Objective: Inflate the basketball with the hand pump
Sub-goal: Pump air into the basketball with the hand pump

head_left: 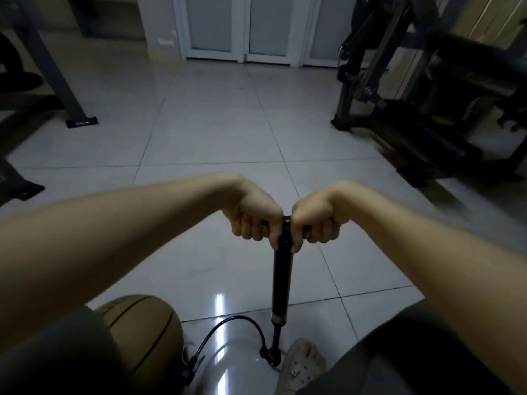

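Nearest you, your left knee (57, 352) in dark cloth hides part of the basketball (142, 334). The ball sits on the floor against that leg, and only its tan, pebbled upper side with black seams shows. A thin black hose (236, 317) arcs from the ball's side to the foot of the hand pump (282, 280). Where it joins the ball is dark and hard to make out. Your foot in a pale perforated clog (302, 363) sits just beside the pump's base. The pump stands upright, a slim matte black cylinder. Your left hand (253, 220) and right hand (319, 223) are clenched round its crossbar handle, one on either side of the shaft, and your fingers cover nearly all of it. Beyond lie glossy pale floor tiles (214, 132), dark metal gym frames (427, 95) blurred at the right, and frosted white doors (251, 27) cut off at the top.
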